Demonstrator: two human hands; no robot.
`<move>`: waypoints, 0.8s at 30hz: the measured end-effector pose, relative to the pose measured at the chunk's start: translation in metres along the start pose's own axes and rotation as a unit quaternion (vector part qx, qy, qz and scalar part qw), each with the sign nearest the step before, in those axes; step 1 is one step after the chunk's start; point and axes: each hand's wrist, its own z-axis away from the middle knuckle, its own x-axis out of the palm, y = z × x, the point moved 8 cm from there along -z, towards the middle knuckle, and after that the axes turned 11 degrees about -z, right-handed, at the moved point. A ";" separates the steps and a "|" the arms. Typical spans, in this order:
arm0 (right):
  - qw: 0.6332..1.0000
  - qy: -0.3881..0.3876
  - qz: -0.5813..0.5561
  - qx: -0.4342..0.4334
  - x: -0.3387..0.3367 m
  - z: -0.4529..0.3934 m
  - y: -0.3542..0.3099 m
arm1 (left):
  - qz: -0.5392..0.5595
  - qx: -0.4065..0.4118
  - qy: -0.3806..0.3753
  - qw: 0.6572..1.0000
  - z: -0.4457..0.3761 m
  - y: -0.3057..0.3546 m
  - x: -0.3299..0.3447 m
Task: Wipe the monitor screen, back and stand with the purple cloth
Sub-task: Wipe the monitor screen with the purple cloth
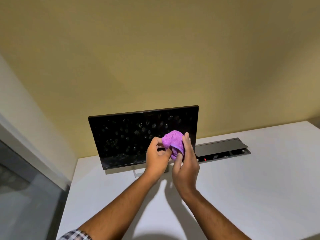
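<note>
A black monitor (124, 135) stands on the white desk (242, 187), its dark screen covered in fingerprint smudges. Part of its grey stand (136, 173) shows below the lower edge; the back is hidden. A bunched purple cloth (172, 141) is held in front of the screen's lower right area. My left hand (156, 156) pinches the cloth's left side with curled fingers. My right hand (186, 163) grips it from the right, fingers wrapped over the fabric. Whether the cloth touches the screen I cannot tell.
An open grey cable box (223, 148) with a small red light is set into the desk right of the monitor. A yellow wall (155, 58) rises behind. A glass partition (26, 187) borders the desk's left edge.
</note>
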 end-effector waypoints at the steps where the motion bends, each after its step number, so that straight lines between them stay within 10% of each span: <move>1: 0.998 -0.026 0.038 -0.044 0.007 0.004 -0.006 | 0.001 0.003 -0.009 1.000 -0.001 0.001 -0.002; 7: 0.965 -0.136 0.180 -0.136 0.031 0.014 -0.003 | -0.002 -0.030 -0.082 0.996 -0.009 -0.009 -0.007; 16: 0.961 -0.099 0.231 -0.115 0.023 -0.009 0.029 | -0.103 0.025 -0.170 0.980 -0.017 0.005 0.002; 20: 0.995 -0.055 0.082 0.009 0.011 -0.035 0.055 | -0.174 0.052 -0.219 0.959 -0.026 0.011 0.010; 24: 0.979 0.021 -0.079 0.188 0.001 -0.046 0.097 | -0.329 0.124 -0.116 0.929 -0.056 0.035 -0.022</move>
